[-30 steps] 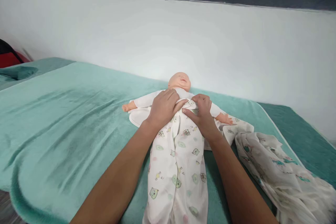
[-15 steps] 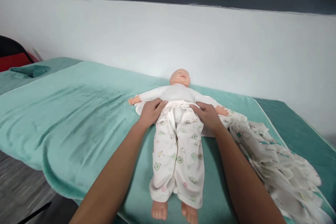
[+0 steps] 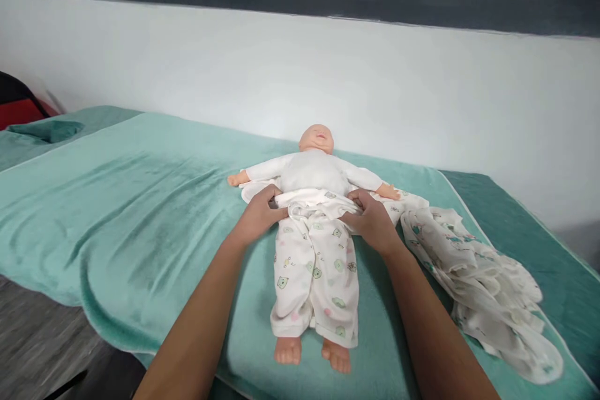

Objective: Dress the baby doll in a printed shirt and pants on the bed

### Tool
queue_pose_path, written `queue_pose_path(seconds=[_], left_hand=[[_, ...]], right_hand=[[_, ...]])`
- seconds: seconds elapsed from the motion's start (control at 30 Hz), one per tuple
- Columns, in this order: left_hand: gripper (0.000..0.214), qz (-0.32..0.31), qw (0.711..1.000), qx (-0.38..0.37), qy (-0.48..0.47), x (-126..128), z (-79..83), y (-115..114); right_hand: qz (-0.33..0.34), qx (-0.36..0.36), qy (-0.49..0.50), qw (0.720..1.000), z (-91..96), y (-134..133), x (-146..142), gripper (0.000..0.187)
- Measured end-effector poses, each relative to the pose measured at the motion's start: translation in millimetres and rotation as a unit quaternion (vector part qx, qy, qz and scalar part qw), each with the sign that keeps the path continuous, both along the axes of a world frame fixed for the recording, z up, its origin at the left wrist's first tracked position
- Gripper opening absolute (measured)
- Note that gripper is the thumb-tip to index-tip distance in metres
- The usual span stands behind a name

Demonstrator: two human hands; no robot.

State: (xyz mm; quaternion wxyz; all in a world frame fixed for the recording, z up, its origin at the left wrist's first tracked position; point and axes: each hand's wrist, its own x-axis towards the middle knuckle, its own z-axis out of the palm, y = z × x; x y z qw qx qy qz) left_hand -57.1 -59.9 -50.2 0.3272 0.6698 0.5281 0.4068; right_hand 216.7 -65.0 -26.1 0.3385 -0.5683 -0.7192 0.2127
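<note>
A baby doll (image 3: 315, 170) lies on its back on a teal blanket (image 3: 140, 212), head toward the wall, arms spread. It wears a white top and a printed white sleepsuit (image 3: 316, 269) over its legs, bare feet sticking out. My left hand (image 3: 259, 215) grips the bunched sleepsuit edge at the doll's left hip side. My right hand (image 3: 370, 219) grips the same bunched edge on the other side. Both hands have their fingers closed on the cloth at the doll's waist.
A crumpled printed muslin cloth (image 3: 473, 275) lies to the right of the doll. A white wall runs behind the bed under a dark window frame. The blanket's front edge drops to a grey floor (image 3: 32, 337) at lower left. A red object (image 3: 19, 111) sits far left.
My hands moved from the doll's chest down to its waist, drawing the sleepsuit's top down into a bunch. The doll's white top and feet came into view as the camera pulled back.
</note>
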Motion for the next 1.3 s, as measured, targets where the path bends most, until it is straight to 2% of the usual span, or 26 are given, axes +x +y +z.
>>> queue_pose_path(seconds=[0.1, 0.2, 0.27, 0.37, 0.47, 0.63, 0.7, 0.73, 0.8, 0.9, 1.03, 1.17, 1.3], left_hand=[[0.018, 0.033, 0.997, 0.066, 0.024, 6.4, -1.4, -0.6], [0.016, 0.110, 0.981, 0.151, 0.051, 16.0, -3.3, 2.1], [0.011, 0.151, 0.971, 0.178, 0.056, 21.9, -5.4, 5.4], [0.008, 0.146, 0.972, 0.177, 0.042, 25.7, -8.9, 8.4], [0.011, 0.136, 0.970, 0.189, 0.070, 24.5, -11.4, 5.6], [0.019, 0.171, 0.947, 0.192, 0.192, 24.0, -12.2, -5.5], [0.026, 0.178, 0.938, 0.193, 0.228, 25.2, -12.2, -8.9], [0.029, 0.185, 0.935, 0.194, 0.234, 25.8, -12.3, -10.1], [0.034, 0.208, 0.932, 0.197, 0.223, 26.7, -12.7, -11.9], [0.038, 0.245, 0.934, 0.191, 0.175, 27.3, -14.0, -13.0], [0.039, 0.279, 0.941, 0.161, 0.103, 28.1, -14.7, -9.6], [0.033, 0.232, 0.959, 0.155, 0.042, 28.9, -11.1, -2.2], [0.016, 0.170, 0.974, 0.147, -0.016, 29.1, -6.2, -0.9]], right_hand=[[-0.055, 0.052, 0.014, 0.997, -2.5, -6.7, -8.7, 0.027], [-0.128, 0.094, 0.015, 0.987, -3.5, -10.3, -20.4, 0.037], [-0.150, 0.108, 0.020, 0.983, -4.2, -9.7, -28.3, 0.033], [-0.146, 0.096, 0.030, 0.984, -5.4, -5.8, -33.6, 0.019], [-0.100, 0.041, 0.036, 0.993, -4.2, -3.1, -25.9, 0.009], [0.076, -0.088, 0.036, 0.993, 5.3, -8.2, -0.7, 0.030], [0.116, -0.112, 0.033, 0.986, 8.1, -12.6, 2.9, 0.037], [0.115, -0.111, 0.029, 0.987, 8.5, -14.9, 2.1, 0.039], [0.079, -0.089, 0.012, 0.993, 6.8, -19.6, -4.0, 0.042], [-0.021, -0.017, -0.013, 1.000, 0.4, -26.0, -19.9, 0.045], [-0.129, 0.062, -0.014, 0.990, -6.6, -28.3, -38.9, 0.032], [-0.171, 0.092, -0.001, 0.981, -9.7, -21.2, -44.7, 0.025], [-0.157, 0.066, 0.042, 0.985, -13.4, -16.7, -41.1, 0.025]])
